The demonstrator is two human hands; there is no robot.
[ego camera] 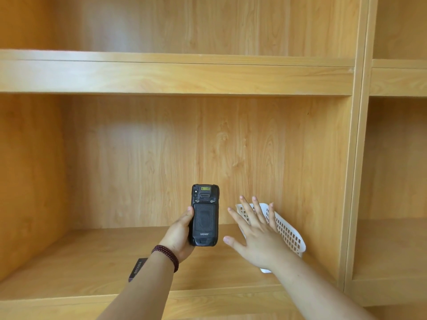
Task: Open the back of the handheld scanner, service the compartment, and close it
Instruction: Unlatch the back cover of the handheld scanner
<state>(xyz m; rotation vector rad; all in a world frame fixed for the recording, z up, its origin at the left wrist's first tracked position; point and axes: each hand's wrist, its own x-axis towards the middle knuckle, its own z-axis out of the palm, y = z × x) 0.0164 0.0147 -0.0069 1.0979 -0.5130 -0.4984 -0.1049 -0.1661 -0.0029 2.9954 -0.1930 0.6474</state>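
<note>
Two hands up in front of a wooden shelf unit. Left hand grips the handheld scanner, thumb along its left edge, fingers wrapped behind and hidden. Scanner is upright, held in the air over the middle of the lower shelf board, not touching it. Its back faces the camera: textured black back cover seated in place, "urovo" printed low on it, latch tab at the bottom end, two small screws above the cover, scan window at the top end. Dark beaded bracelet on the left wrist.

Right hand is empty, fingers straight and spread wide, back of hand to the camera, just right of the scanner and not touching it. It partly covers a white perforated plastic basket that sits tilted toward the right end of the lower shelf board. Can't tell whether the hand touches the basket.

Small dark box lies near the board's front edge, partly behind the left forearm.
</note>
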